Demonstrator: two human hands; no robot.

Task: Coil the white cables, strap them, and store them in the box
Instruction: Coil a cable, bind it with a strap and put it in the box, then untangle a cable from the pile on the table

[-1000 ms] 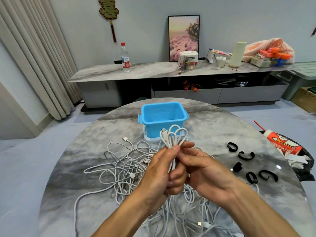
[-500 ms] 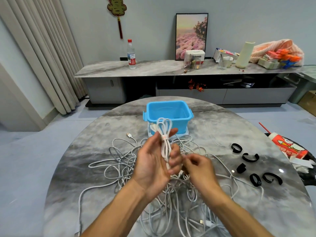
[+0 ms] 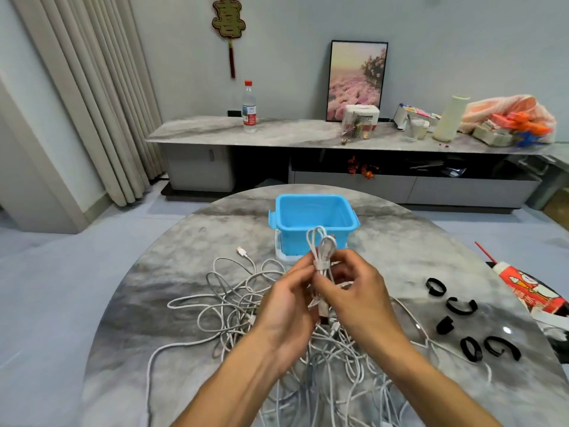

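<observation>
Both hands meet above the middle of the round marble table (image 3: 172, 291), closed together around one coiled white cable (image 3: 320, 251). The left hand (image 3: 288, 306) grips the lower part of the coil from the left side, its fingers curled round the gathered strands, while the right hand (image 3: 354, 294) pinches the bundle near its waist, where a turn of the cable's own cord seems to be wrapped across the loops, though the fingers hide part of it. The upper loops of the coil stand up past the fingertips and overlap the near wall of the blue box (image 3: 314, 217) in this view; the coil is held in the air in front of the box, not inside it. The box sits open on the far side of the table on a white base. Beneath the hands and forearms a loose tangle of white cables (image 3: 234, 306) sprawls over the tabletop, one plug end lying out toward the box's left. To the right of the hands, well apart from the tangle's centre, five black straps (image 3: 462, 306) lie scattered near the table's edge, some curled into rings and some open like the letter C.
</observation>
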